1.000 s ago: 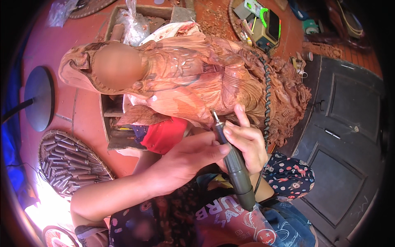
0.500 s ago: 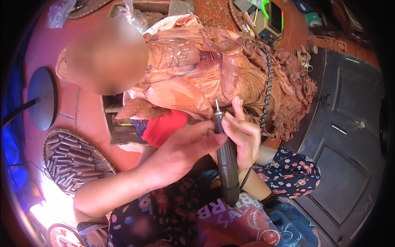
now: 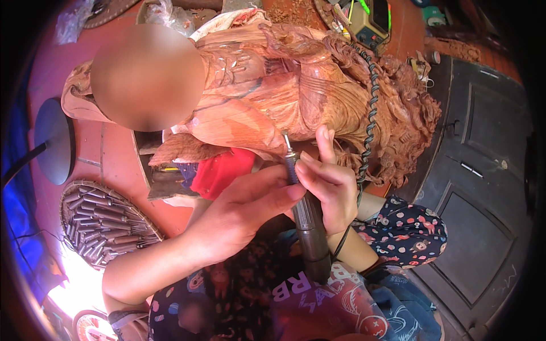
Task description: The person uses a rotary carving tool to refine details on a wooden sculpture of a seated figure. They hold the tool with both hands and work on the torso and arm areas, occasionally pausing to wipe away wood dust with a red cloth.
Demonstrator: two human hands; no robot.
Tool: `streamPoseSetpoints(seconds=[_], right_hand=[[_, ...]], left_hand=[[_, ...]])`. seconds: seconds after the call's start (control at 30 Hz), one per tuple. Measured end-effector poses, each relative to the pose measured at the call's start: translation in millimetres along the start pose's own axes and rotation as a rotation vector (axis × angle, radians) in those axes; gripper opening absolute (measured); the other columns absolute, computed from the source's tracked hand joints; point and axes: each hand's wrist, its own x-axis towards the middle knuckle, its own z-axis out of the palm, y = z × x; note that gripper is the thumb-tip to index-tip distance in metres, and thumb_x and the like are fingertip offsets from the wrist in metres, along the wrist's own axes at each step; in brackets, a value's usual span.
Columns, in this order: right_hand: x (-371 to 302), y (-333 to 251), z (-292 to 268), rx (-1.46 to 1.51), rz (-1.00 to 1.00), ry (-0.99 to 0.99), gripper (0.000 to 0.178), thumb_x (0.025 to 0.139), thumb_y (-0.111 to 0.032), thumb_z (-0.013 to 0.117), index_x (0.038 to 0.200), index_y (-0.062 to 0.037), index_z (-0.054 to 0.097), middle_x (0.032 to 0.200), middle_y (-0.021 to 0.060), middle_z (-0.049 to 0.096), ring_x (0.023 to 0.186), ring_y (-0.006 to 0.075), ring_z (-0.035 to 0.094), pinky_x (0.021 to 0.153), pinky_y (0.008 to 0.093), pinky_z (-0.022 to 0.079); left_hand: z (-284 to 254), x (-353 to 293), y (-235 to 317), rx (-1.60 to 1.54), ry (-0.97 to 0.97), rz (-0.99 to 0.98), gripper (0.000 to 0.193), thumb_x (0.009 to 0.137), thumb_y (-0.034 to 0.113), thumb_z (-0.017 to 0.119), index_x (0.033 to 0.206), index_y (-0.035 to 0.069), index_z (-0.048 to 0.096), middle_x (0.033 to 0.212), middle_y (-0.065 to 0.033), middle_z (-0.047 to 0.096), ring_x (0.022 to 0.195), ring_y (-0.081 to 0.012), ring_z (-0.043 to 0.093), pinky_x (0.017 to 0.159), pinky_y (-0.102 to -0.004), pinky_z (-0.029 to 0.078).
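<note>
With both hands I hold a black rotary carving handpiece [image 3: 310, 224], its thin metal bit pointing away from me. My left hand [image 3: 244, 207] closes on the shaft from the left, thumb and fingers near the upper part. My right hand [image 3: 335, 184] grips it from the right close to the metal collar, one finger raised. The bit's tip is at the near edge of a large reddish wooden figure carving [image 3: 244, 122], by a smooth rounded fold. Whether the tip touches the wood I cannot tell. The carving lies on its back across the view, its head end at the left, blurred.
A wicker basket [image 3: 156, 227] of metal-shanked bits stands at the left, below a round dark stand base [image 3: 56, 142]. A coiled black cable [image 3: 372, 108] crosses the carving from a control box [image 3: 369, 28]. Red cloth [image 3: 222, 173] lies beneath. A dark panelled door [image 3: 483, 170] lies at the right.
The handpiece's tip and the carving's head end appear slightly farther left in the view. Both hands have shifted a little left with the tool, their grip much the same.
</note>
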Motion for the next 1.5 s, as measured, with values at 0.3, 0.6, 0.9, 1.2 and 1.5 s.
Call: streamPoseSetpoints(seconds=[0.3,0.6,0.9,1.2,1.5], right_hand=[[-0.5,0.5,-0.6,-0.027,0.001,-0.02,0.039,0.077,0.0,0.073,0.114,0.0003,0.062,0.117,0.0169,0.054,0.126,0.0442,0.046,0.109,0.0596,0.03],[-1.4,-1.9,2.8,0.021,0.042,0.076,0.04,0.075,-0.003,0.076,0.112,0.0013,0.063,0.114,0.0173,0.056,0.124,0.0442,0.048,0.108,0.0585,0.033],[1.4,0.9,0.2,0.023,-0.005,0.063,0.044,0.075,-0.004,0.077,0.115,0.0011,0.061,0.113,0.0176,0.054,0.124,0.0432,0.049,0.107,0.0575,0.034],[5.3,-2.2,-4.2,-0.028,-0.006,0.015,0.041,0.077,-0.012,0.077,0.113,0.0018,0.062,0.11,0.0183,0.058,0.119,0.0438,0.052,0.104,0.056,0.04],[4.1,2.6,-5.1,-0.042,-0.022,0.081,0.04,0.078,-0.015,0.077,0.111,0.0024,0.062,0.108,0.0184,0.059,0.116,0.0421,0.055,0.102,0.0528,0.043]], left_hand=[[1.7,-0.1,1.1,0.018,0.053,-0.002,0.027,0.1,0.022,0.051,0.111,-0.002,0.056,0.098,-0.0016,0.057,0.095,-0.007,0.051,0.085,-0.0226,0.04],[-0.4,5.9,-0.6,0.007,-0.055,0.009,0.033,0.099,0.018,0.049,0.126,-0.002,0.049,0.112,-0.0065,0.059,0.106,-0.0124,0.056,0.093,-0.0278,0.043],[-1.0,5.9,-1.2,0.076,-0.033,0.022,0.032,0.1,0.019,0.049,0.123,-0.002,0.051,0.109,-0.0055,0.059,0.103,-0.0108,0.055,0.089,-0.0259,0.043],[0.3,1.9,-0.5,0.012,-0.02,0.01,0.03,0.099,0.018,0.05,0.122,-0.001,0.052,0.109,-0.0058,0.06,0.104,-0.0107,0.055,0.089,-0.0262,0.043],[6.0,9.6,-0.5,0.056,-0.043,0.049,0.031,0.099,0.019,0.05,0.122,-0.002,0.052,0.112,-0.0065,0.059,0.106,-0.0116,0.055,0.092,-0.027,0.043]])
